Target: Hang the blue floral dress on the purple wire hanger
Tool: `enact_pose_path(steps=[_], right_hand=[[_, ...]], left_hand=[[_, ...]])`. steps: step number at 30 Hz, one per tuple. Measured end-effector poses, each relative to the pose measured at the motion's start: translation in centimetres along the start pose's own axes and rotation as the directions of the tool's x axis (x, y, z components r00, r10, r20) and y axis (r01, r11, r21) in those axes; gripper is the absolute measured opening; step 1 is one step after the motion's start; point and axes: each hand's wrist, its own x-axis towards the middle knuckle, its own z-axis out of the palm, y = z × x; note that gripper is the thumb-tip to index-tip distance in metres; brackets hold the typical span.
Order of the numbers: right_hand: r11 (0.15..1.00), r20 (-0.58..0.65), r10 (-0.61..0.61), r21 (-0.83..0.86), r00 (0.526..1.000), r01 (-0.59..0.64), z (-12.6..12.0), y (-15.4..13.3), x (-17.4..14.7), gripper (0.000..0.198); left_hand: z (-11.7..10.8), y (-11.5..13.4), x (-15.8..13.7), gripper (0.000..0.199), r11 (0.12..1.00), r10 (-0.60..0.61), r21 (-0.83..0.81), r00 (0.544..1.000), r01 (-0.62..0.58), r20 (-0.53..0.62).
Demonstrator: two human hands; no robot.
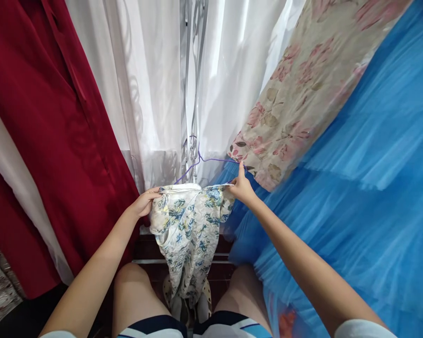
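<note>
Far left: a white cloth patterned with dark red (2, 298) at the lower corner, beside long, smooth deep-red fabric panels (66, 136) hanging with a strip of white between them.
Left of centre: tall white translucent drapes (151, 80) hanging in vertical folds behind the hands.
Left hand: the person's left hand (146, 203) is closed, thumb and fingers pinching the garment at its upper left corner.
Garment: a crumpled white cloth garment with blue and yellowish floral print (190, 220) and a plain white upper edge, stretched between both hands and hanging down in front of the knees, its lower end above the shoes.
Hanger: a thin purple wire hanger (199, 157), its neck above the garment's upper edge, its left arm sloping down to that edge and its right arm running to the right hand.
Footwear: beige clogs with holes (207, 292), partly hidden below the garment.
Right hand: the person's right hand (242, 188) is clamped on the garment's upper right corner, one digit raised against the hanger's right end.
Right of centre: a cream fabric with pink flowers (292, 108), hanging at a slant.
Far right: layered bright-blue tulle (366, 202), spreading down behind the right forearm.
</note>
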Motion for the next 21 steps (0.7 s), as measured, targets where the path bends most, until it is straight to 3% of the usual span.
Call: enact_pose_path(steps=[5, 13, 21], right_hand=[[0.968, 0.125, 0.119, 0.207, 0.985, -0.143, -0.5, 1.2, 1.5, 0.133], [0.943, 0.159, 0.149, 0.275, 0.976, -0.188, -1.6, 3.2, 2.9, 0.138], [0.987, 0.304, 0.112, 0.075, 0.946, -0.141, -0.9, 2.0, 5.2, 0.105]], left_hand=[[0.0, -0.7, -0.4, 0.042, 1.000, -0.016, -0.015, 0.999, 0.017, 0.040], [1.4, -1.0, -0.2, 0.044, 0.994, -0.024, -0.107, 0.999, 0.028, 0.044], [3.1, -1.5, -0.5, 0.020, 0.972, 0.017, -0.232, 0.996, -0.037, -0.087]])
